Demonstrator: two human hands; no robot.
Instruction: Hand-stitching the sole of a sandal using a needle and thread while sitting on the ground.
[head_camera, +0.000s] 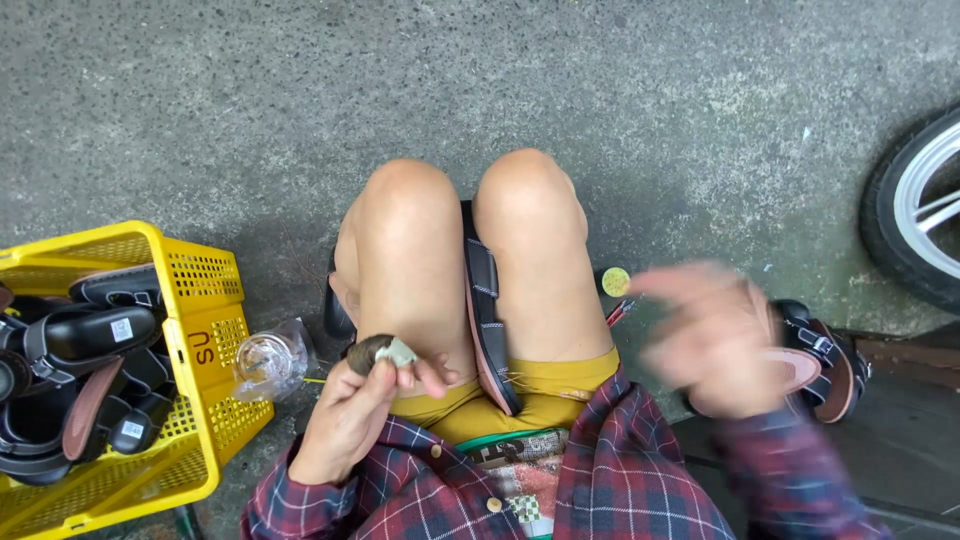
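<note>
While the blurred right hand (715, 340) spreads, the left hand (350, 415) pinches a brush (378, 352) pointing upward.

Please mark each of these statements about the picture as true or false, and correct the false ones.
1. The yellow basket holds black sandals. True.
2. The left hand is empty. False: it pinches a small brown piece with a pale bit on it.
3. A sandal is gripped between the knees. True.
4. The right hand is sharp and resting on the knee. False: it is blurred and off to the side, near sandals on the ground.
5. A wheel shows at the left edge. False: it is at the right edge.
</note>
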